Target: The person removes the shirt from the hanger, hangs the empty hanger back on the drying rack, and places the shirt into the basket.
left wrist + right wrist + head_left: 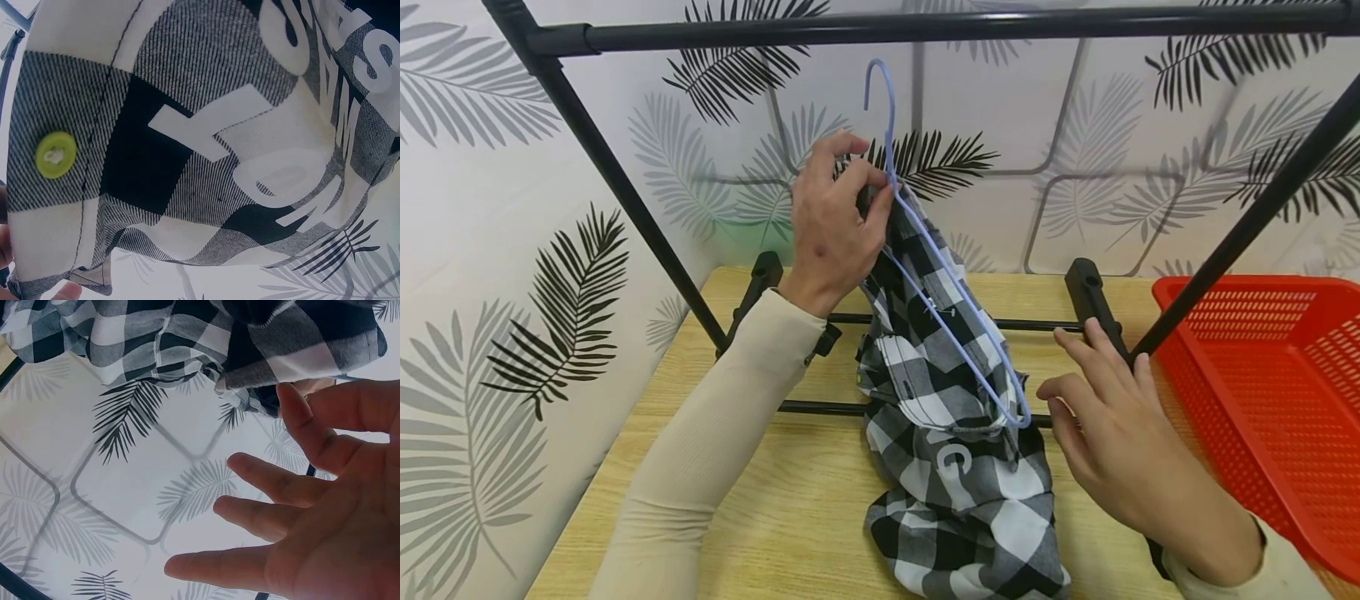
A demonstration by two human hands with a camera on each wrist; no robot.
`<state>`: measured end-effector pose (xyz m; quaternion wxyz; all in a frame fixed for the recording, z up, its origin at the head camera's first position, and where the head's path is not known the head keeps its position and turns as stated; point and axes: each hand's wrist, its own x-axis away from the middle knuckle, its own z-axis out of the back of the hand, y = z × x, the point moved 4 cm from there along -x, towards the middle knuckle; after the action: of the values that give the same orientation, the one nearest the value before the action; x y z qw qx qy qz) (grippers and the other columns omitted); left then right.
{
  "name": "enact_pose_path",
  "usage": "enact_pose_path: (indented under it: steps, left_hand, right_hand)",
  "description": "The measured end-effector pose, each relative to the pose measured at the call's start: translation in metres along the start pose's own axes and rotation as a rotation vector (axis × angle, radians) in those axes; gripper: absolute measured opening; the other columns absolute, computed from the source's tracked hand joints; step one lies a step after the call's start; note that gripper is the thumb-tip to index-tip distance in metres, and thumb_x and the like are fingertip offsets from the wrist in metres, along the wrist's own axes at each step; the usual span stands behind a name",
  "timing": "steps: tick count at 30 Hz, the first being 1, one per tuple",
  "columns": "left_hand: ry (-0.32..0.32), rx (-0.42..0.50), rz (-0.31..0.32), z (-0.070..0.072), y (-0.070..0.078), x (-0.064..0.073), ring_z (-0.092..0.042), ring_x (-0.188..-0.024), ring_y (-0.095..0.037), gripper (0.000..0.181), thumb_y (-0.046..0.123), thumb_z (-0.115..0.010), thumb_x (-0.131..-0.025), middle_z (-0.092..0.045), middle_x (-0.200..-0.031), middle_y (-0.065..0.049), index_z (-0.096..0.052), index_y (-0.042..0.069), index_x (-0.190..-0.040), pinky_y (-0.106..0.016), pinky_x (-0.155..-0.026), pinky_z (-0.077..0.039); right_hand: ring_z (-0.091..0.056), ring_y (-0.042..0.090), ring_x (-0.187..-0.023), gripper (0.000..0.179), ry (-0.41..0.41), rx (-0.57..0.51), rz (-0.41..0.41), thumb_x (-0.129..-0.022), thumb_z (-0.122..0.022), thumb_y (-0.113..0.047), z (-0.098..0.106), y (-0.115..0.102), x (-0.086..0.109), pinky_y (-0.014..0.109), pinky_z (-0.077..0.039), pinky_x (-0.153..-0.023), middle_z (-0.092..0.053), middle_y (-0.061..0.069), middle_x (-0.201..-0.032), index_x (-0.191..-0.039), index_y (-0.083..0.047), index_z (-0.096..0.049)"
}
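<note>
A black-and-white checked shirt (958, 492) hangs slantwise over the table, its lower part bunched and a white letter showing. Along its upper part lies a light blue hanger (891, 125), hook upward. With thumb and fingers my left hand (838, 225) pinches the hanger's neck together with the shirt cloth. The left wrist view gives a close look at the cloth, with white lettering and a yellow-green button (56, 154). My right hand (1120, 433) is spread beside the hanger's lower end; in the right wrist view its index fingertip comes right at the shirt's edge.
A black rack's top bar (880, 27) spans above the hands, with slanting side posts and low crossbars behind the shirt. To the right stands a red plastic basket (1225, 400). The wooden table (775, 508) meets a leaf-patterned backdrop (1000, 225).
</note>
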<state>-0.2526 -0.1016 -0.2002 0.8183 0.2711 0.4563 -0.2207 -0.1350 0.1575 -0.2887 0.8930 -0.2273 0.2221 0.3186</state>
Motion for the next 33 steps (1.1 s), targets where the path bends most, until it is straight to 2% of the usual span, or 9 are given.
enact_pose_path:
  steps: [5,11,18,25,33]
  left_hand:
    - [-0.003,0.003,0.006,0.0,0.0,0.0,-0.048,-0.129,-0.034,0.018,0.014,-0.067,-0.095,-0.057,-0.125,-0.02,-0.068,-0.002,-0.088,-0.048,-0.109,-0.031]
    - [0.0,0.006,0.003,0.0,0.0,0.0,-0.049,-0.128,-0.034,0.017,0.014,-0.067,-0.095,-0.057,-0.125,-0.02,-0.068,-0.002,-0.087,-0.048,-0.109,-0.031]
    - [-0.008,0.005,0.0,0.0,0.001,-0.001,-0.049,-0.127,-0.034,0.017,0.014,-0.067,-0.095,-0.057,-0.125,-0.02,-0.068,-0.002,-0.088,-0.049,-0.112,-0.028]
    - [-0.012,-0.002,0.008,0.0,0.001,0.0,-0.049,-0.127,-0.033,0.017,0.014,-0.067,-0.095,-0.057,-0.124,-0.019,-0.069,-0.002,-0.088,-0.049,-0.113,-0.028]
    - [-0.012,-0.002,0.006,-0.001,0.002,0.002,-0.049,-0.127,-0.034,0.017,0.013,-0.067,-0.095,-0.056,-0.125,-0.02,-0.069,-0.002,-0.088,-0.048,-0.114,-0.027]
  right_hand:
    - [-0.024,0.049,-0.144,0.015,0.041,-0.031,0.022,-0.087,-0.063,0.0,0.006,-0.001,-0.004,0.084,-0.011,-0.098,-0.045,0.026,-0.145,-0.1,-0.006,-0.066]
    - [-0.024,0.049,-0.144,0.013,0.045,-0.062,0.028,-0.092,-0.059,-0.003,0.01,-0.004,-0.007,0.082,-0.009,-0.101,-0.044,0.026,-0.147,-0.103,-0.005,-0.067]
    - [-0.022,0.047,-0.146,0.019,0.042,-0.095,0.017,-0.102,-0.052,-0.017,0.015,-0.01,-0.012,0.08,-0.005,-0.104,-0.042,0.024,-0.149,-0.104,-0.006,-0.067]
    - [-0.019,0.045,-0.148,0.023,0.022,-0.11,0.022,-0.103,-0.052,-0.025,0.019,-0.015,-0.017,0.075,-0.002,-0.108,-0.039,0.022,-0.153,-0.104,-0.009,-0.067]
    - [-0.018,0.044,-0.148,0.023,0.025,-0.092,0.034,-0.1,-0.055,-0.026,0.021,-0.018,-0.02,0.077,-0.004,-0.107,-0.037,0.024,-0.153,-0.105,-0.006,-0.066]
